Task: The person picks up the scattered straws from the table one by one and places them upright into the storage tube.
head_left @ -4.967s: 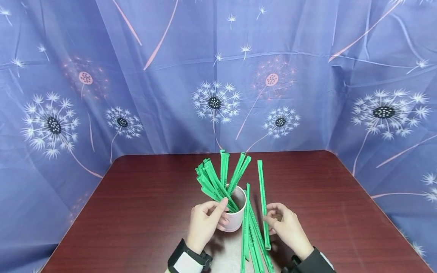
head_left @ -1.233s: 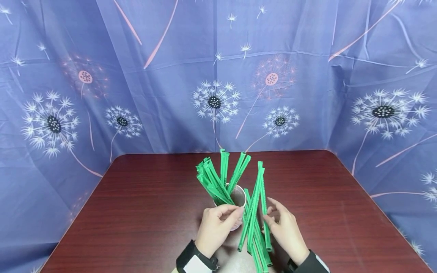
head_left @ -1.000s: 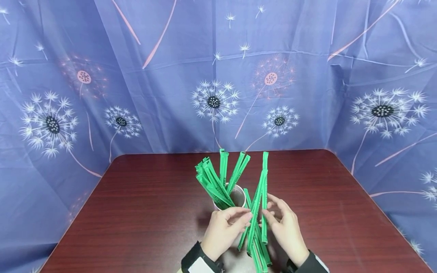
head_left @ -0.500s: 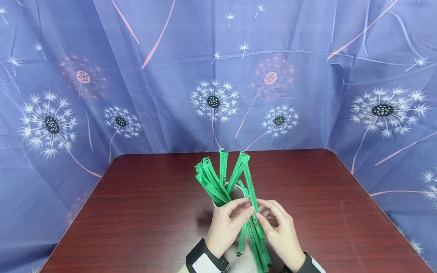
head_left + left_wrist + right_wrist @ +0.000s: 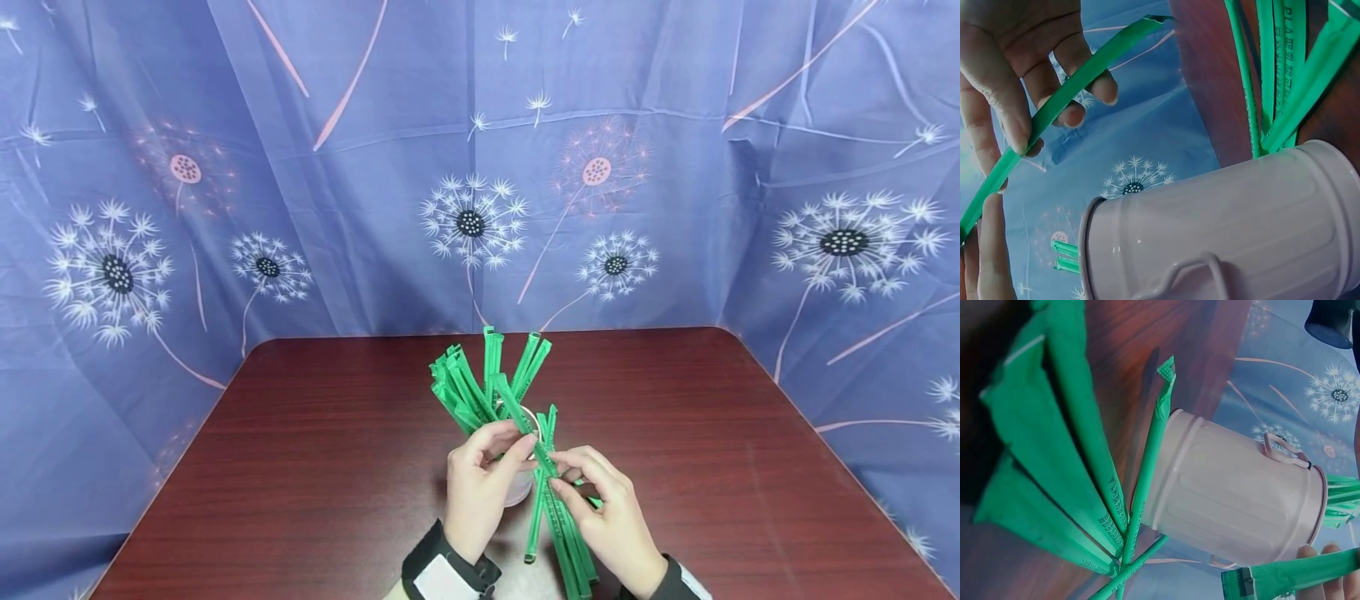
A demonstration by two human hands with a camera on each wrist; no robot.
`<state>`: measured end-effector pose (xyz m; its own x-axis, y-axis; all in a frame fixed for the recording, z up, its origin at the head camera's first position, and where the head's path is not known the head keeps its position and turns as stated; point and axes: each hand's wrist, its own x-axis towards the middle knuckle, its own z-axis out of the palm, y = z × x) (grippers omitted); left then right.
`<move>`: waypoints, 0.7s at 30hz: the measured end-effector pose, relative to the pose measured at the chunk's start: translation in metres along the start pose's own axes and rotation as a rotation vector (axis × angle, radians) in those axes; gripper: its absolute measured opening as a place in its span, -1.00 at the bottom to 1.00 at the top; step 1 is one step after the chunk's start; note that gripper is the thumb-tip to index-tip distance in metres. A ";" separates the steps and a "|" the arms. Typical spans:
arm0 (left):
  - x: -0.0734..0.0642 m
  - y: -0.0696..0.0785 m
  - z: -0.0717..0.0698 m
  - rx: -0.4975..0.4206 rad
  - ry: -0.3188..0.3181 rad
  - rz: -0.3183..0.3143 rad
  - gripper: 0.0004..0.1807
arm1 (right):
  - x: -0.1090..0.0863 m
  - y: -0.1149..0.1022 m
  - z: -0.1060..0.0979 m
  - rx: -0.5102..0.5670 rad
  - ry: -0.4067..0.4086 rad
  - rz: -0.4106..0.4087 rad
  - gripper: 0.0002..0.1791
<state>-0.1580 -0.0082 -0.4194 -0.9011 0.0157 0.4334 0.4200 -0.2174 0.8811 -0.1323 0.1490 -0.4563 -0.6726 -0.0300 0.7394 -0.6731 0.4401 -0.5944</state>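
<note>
A green wrapped straw [image 5: 517,404] slants between the hands in front of the bucket, its upper end pointing to the far left. My left hand [image 5: 476,487] pinches it near the middle with thumb and fingertips. Lower down, my right hand [image 5: 611,508] also pinches it between thumb and fingers. Behind the left hand stands a small pale pink bucket [image 5: 1222,212], shaped like a trash can with side handles. Several green wrapped straws [image 5: 457,387] lean out of its mouth. The left hand hides part of the bucket in the head view.
A loose pile of green wrapped straws [image 5: 566,542] lies on the dark red wood table [image 5: 322,467], right of the bucket and under the right hand. One straw [image 5: 1154,444] crosses the others beside the bucket's base. A blue dandelion-print cloth [image 5: 375,208] hangs behind the table.
Since one second ago, the right hand has moved left with the straw, which has tilted leftward. The left hand, which moved from the bucket toward the straw, now pinches it too.
</note>
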 end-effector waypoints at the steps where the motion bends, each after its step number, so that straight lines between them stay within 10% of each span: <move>1: 0.000 0.000 0.000 -0.005 0.003 0.013 -0.67 | 0.000 0.001 0.000 0.004 0.002 -0.005 -0.54; 12: 0.011 0.005 -0.012 0.043 0.118 0.283 -0.83 | -0.001 0.006 0.001 -0.066 -0.017 0.040 -0.65; 21: 0.023 0.015 -0.031 0.029 0.314 0.326 -0.78 | -0.004 0.025 -0.007 -0.248 -0.194 0.430 -0.79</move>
<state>-0.1761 -0.0416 -0.4024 -0.7083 -0.3474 0.6146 0.6862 -0.1344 0.7149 -0.1440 0.1666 -0.4717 -0.9320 0.0452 0.3597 -0.2468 0.6476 -0.7209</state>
